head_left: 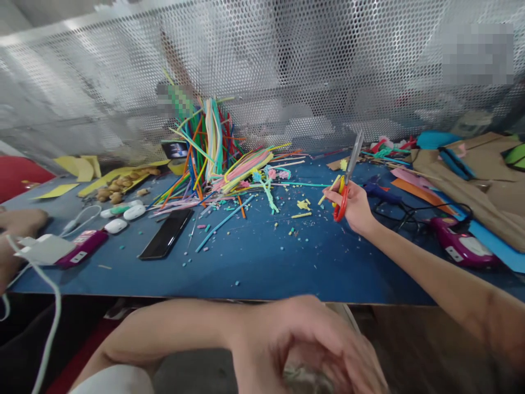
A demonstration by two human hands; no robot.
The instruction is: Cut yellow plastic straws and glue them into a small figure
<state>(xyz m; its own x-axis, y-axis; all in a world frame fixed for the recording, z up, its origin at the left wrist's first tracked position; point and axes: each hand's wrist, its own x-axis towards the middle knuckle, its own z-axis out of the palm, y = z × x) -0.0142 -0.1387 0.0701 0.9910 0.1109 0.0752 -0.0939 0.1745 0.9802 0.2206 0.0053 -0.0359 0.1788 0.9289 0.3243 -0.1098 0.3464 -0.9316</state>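
Observation:
My right hand [355, 207], above the right part of the blue table, grips red-handled scissors [342, 205] with the blades pointing up and away. A short yellow pipe cleaner [329, 190] sticks out at its fingertips. Beneath lie yellow pipe-cleaner pieces [303, 204] and small cut bits. My left hand [287, 336] is close to the camera below the table's front edge. Its fingers are bent, with a gap to the thumb; the tips run out of view, and a blurred greyish patch shows in the gap. Left of the scissors stands a green pipe-cleaner figure [269, 195].
Bundled pipe cleaners [213, 137] stand before a perforated metal screen [320, 54]. A black phone [166, 235] lies front left. At right are a blue glue gun [381, 191], a purple power strip [463, 243] and cardboard [484, 186]. Another person's hand [22, 224] rests at far left.

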